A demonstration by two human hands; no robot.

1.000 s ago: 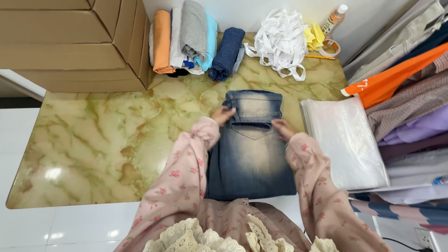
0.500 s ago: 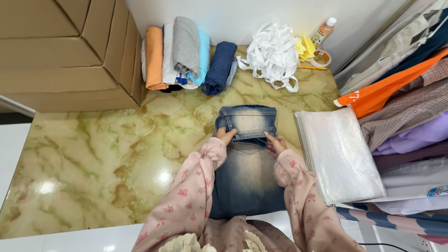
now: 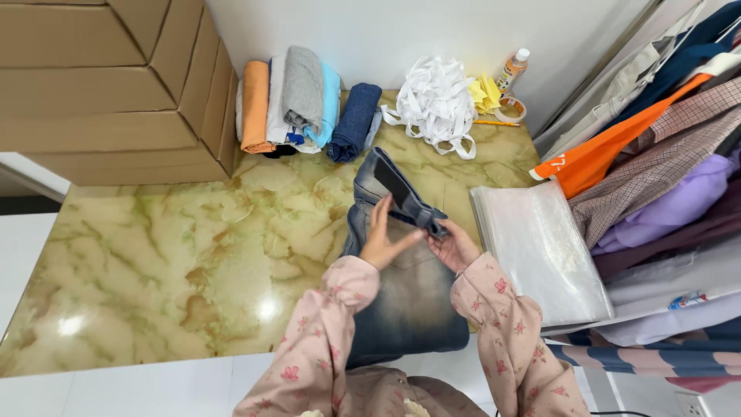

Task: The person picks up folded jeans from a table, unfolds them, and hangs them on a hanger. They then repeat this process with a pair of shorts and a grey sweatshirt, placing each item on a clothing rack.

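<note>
Lying lengthwise on the green-and-cream marble tabletop (image 3: 154, 255): one pair of faded blue jeans (image 3: 405, 305), legs toward the wearer, waist end lifted off the surface and turned back over the body of the garment.

Left hand (image 3: 384, 241): on the raised fold's left side, fingers fairly spread and flat against the denim, thumb under; pink floral sleeve.
Right hand (image 3: 454, 247): at the fold's right corner, fingers closed narrowly on the edge of the cloth.

Progress, as judged: the fold is only begun. The upper end is raised but not laid down; the lower part of the jeans lies flat and unfolded.

Around the jeans:
- Beyond them, against the wall: a row of folded garments (image 3: 305, 104), orange, grey, light blue and navy.
- Beyond and to the right: a heap of white straps (image 3: 436, 100), yellow scraps, a small bottle (image 3: 512, 71), a tape roll.
- Just right: a stack of clear plastic bags (image 3: 540, 251).
- Farther right: hanging clothes (image 3: 664, 154).
- Far left: cardboard boxes (image 3: 108, 85).
</note>
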